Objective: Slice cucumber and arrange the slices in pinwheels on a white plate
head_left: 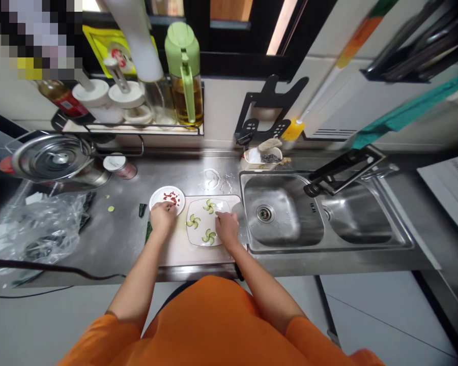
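Note:
My left hand [163,219] reaches over the small white plate [151,202], fingertips pinched together among small red pieces [171,197]. Whatever they pinch is too small to make out. On the right side of a squarish clear-looking plate [198,207], my right hand [227,226] has its fingers drawn together; what they hold, if anything, is hidden. Green cucumber slices lie on that plate in three pinwheel shapes: one at the top [209,206], one at the left [193,221] and one at the bottom [208,236]. Beneath is a pale cutting board [177,254].
A double steel sink [286,216] adjoins the board on the right. Left of the plates lie a dark green cucumber piece [142,209], a small green slice [111,209] and crumpled plastic bags [49,229]. Behind stand a lidded pot [57,157], a can [120,166] and an oil bottle [183,76].

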A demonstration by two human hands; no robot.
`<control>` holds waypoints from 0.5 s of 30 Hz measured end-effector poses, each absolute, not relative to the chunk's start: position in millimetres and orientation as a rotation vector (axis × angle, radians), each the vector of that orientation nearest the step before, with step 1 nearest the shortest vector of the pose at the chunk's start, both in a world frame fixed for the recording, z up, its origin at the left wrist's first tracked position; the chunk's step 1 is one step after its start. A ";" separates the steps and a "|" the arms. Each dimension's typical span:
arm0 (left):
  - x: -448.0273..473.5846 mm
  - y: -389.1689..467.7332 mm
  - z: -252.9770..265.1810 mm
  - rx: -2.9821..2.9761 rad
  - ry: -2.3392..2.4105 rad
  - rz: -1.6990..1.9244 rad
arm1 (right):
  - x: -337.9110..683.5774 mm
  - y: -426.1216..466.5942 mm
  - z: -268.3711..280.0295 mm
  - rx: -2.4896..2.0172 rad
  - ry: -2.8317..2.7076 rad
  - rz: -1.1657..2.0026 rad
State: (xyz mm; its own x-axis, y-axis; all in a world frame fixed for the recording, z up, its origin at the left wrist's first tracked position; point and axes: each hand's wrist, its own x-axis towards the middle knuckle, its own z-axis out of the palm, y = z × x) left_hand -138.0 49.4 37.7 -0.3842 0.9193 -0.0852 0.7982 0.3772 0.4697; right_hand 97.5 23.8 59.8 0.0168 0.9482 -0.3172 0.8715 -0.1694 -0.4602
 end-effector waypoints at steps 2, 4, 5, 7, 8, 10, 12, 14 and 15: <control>-148.4 46.4 36.0 1.441 2.392 0.464 | 97.4 21.2 59.1 -2.133 -1.935 0.859; -153.6 45.0 33.6 1.393 2.442 0.421 | 96.7 19.3 58.4 -2.131 -1.943 0.859; -154.9 45.1 32.3 1.374 2.456 0.402 | 96.4 18.5 58.0 -2.132 -1.946 0.857; -155.8 46.5 30.0 1.358 2.460 0.374 | 96.1 17.3 57.2 -2.130 -1.950 0.853; -155.8 47.7 29.1 1.359 2.455 0.365 | 96.0 16.7 56.7 -2.129 -1.947 0.852; -155.5 50.5 27.7 1.364 2.440 0.350 | 96.1 15.7 55.6 -2.125 -1.938 0.855; -154.9 53.3 26.6 1.365 2.426 0.329 | 96.3 14.6 54.7 -2.124 -1.930 0.858; -154.3 55.6 25.7 1.363 2.425 0.297 | 96.5 13.6 54.2 -2.125 -1.930 0.858; -154.0 56.5 25.3 1.364 2.427 0.282 | 96.5 13.2 54.1 -2.125 -1.932 0.858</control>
